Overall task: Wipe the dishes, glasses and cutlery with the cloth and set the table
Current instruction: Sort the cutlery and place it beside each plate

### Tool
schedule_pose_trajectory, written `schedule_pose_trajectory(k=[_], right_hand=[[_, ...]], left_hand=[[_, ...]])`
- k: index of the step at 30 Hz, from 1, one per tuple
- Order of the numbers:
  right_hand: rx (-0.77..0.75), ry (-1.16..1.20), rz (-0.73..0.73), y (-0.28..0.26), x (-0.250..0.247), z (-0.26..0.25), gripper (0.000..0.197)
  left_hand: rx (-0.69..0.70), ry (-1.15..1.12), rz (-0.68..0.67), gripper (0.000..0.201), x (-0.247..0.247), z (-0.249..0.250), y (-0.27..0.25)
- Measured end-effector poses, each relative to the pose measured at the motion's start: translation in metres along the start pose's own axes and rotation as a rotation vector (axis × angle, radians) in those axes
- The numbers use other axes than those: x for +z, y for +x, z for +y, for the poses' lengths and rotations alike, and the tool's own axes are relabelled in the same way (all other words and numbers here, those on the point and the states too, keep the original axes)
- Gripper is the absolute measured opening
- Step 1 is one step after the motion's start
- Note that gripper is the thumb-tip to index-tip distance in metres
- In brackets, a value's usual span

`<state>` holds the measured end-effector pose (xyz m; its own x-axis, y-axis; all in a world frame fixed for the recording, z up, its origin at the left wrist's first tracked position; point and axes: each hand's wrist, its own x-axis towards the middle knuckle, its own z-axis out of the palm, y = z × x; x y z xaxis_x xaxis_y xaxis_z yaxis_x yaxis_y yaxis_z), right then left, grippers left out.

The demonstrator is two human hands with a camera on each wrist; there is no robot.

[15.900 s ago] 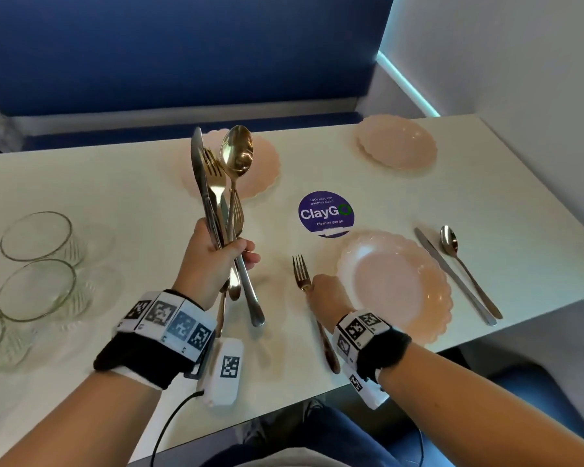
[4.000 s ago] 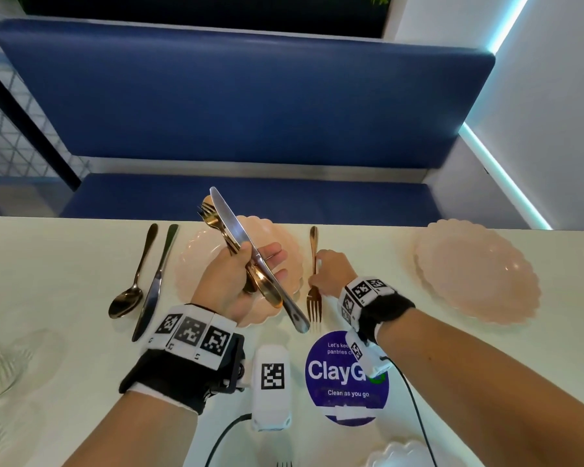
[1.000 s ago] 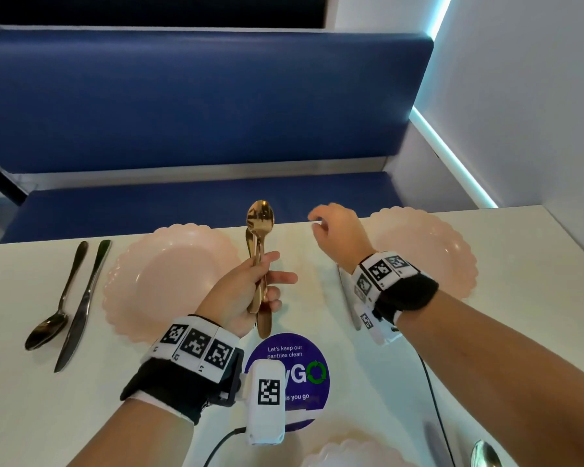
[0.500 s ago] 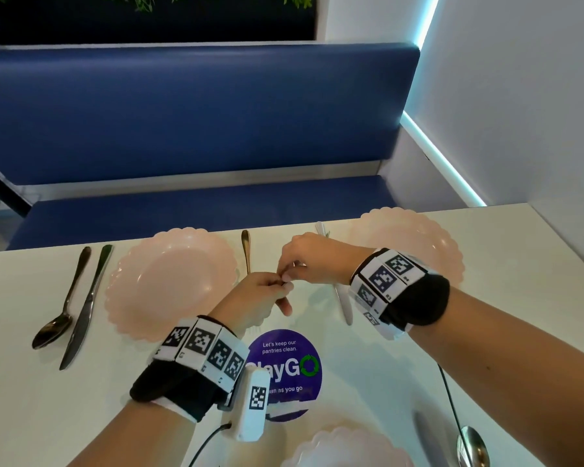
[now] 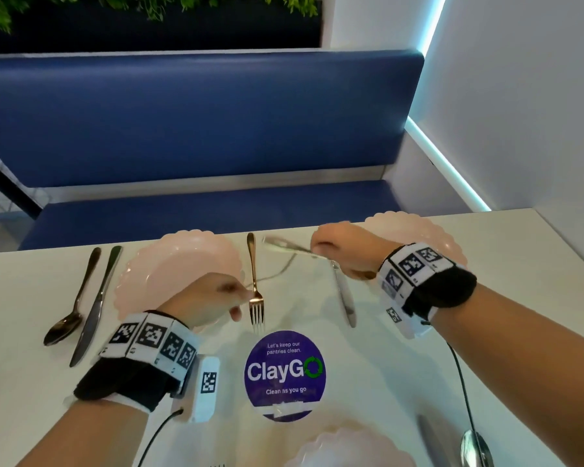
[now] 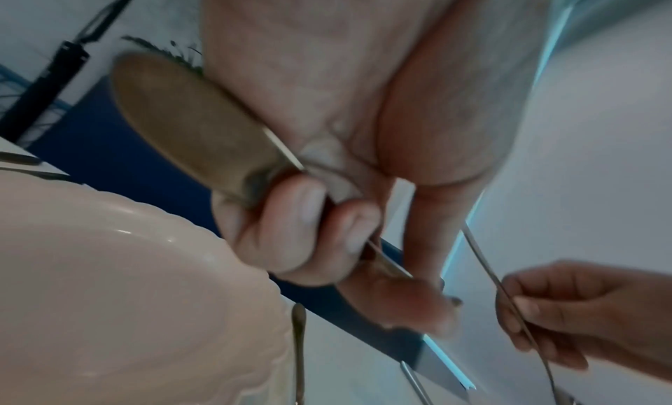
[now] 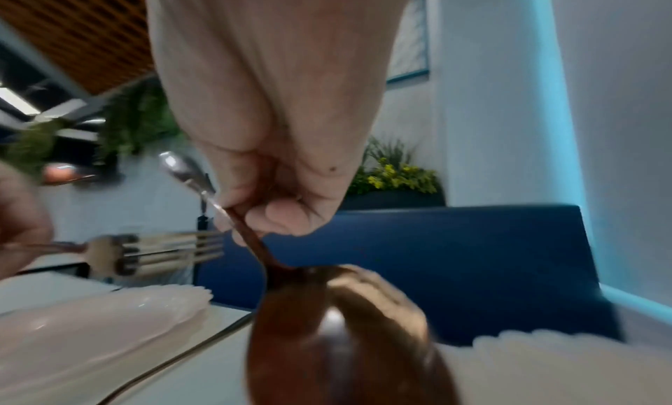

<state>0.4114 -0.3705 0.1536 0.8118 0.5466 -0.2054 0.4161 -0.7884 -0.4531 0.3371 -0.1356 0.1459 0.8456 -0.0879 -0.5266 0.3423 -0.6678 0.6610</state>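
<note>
Spoon (image 7: 327, 339) is clasped in the right hand (image 5: 344, 251) above the bench (image 5: 520, 281); a fork (image 7: 156, 253) is pinched in the left hand (image 5: 199, 298). The spoon is best laid parallel to the knife (image 5: 343, 294), just beside it, on the side away from the plate (image 5: 418, 227).

Round sticker (image 5: 285, 373) reads "ClayGO, Clean as you go".
</note>
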Motion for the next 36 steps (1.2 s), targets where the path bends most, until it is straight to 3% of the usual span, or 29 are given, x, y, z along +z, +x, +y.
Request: schedule_pose_trajectory(k=[3,6,9,13,19,24,36], right_hand=[[0.188,0.250,0.088,0.011,0.004,0.013,0.020],[0.378,0.346,0.092,0.030,0.023,0.020,0.019],[0.528,0.346,0.070,0.047,0.041,0.024,0.019],[0.616,0.230,0.048,0.061,0.057,0.027,0.021],[0.721,0.010,0.052,0.064,0.067,0.022,0.029],[0.730,-0.088,0.030,0.064,0.056,0.014,0.015],[0.706,-0.133,0.112,0.058,0.061,0.013,0.011]], left_hand=[[-0.028,-0.138,0.145,0.021,-0.007,-0.005,0.001],[-0.044,-0.245,0.192,0.020,-0.007,-0.007,0.000],[-0.030,-0.269,0.215,0.019,-0.004,-0.011,-0.001],[-0.024,-0.312,0.221,0.019,-0.005,-0.016,-0.003],[-0.021,-0.320,0.231,0.018,-0.007,-0.022,-0.003],[-0.023,-0.364,0.196,0.018,-0.006,-0.024,-0.001],[0.008,-0.460,0.149,0.019,0.004,-0.015,0.004]])
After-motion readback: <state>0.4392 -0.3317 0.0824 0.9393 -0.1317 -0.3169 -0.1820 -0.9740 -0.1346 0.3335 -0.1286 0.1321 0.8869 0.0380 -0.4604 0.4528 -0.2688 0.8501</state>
